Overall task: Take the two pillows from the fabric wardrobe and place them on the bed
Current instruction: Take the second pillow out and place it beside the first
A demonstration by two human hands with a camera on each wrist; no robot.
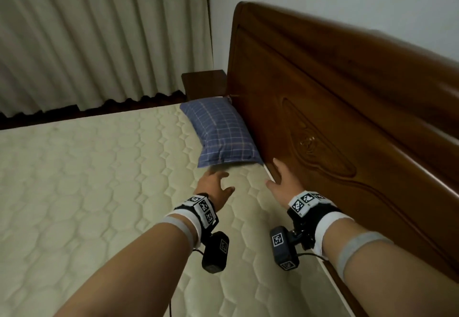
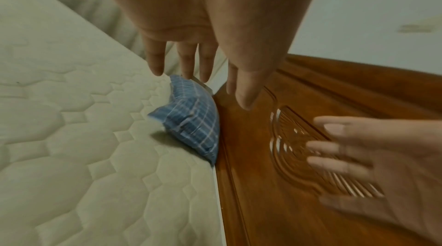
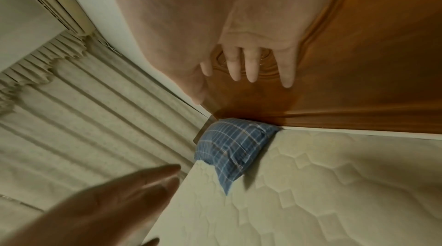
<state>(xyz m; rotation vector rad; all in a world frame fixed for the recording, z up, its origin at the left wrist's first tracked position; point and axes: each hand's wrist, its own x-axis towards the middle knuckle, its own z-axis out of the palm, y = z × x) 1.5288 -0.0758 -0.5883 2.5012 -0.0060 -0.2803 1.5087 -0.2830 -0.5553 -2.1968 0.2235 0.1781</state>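
Lying against the carved brown wooden headboard (image 1: 323, 108) at the far corner of the quilted cream mattress (image 1: 99, 180), the blue checked pillow (image 1: 221, 135) looks placed where a head would rest. Left hand (image 1: 214, 187) and right hand (image 1: 283, 181) hover just short of it, fingers spread, holding nothing. Only one pillow shows; a dark wooden nightstand (image 1: 203, 84) and pleated beige curtains (image 1: 99, 35) stand beyond, nothing blocking.

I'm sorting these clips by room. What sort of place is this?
Most likely a bedroom: a quilted mattress set against a carved wooden headboard, a blue plaid pillow lying at its head, and long pleated curtains behind.
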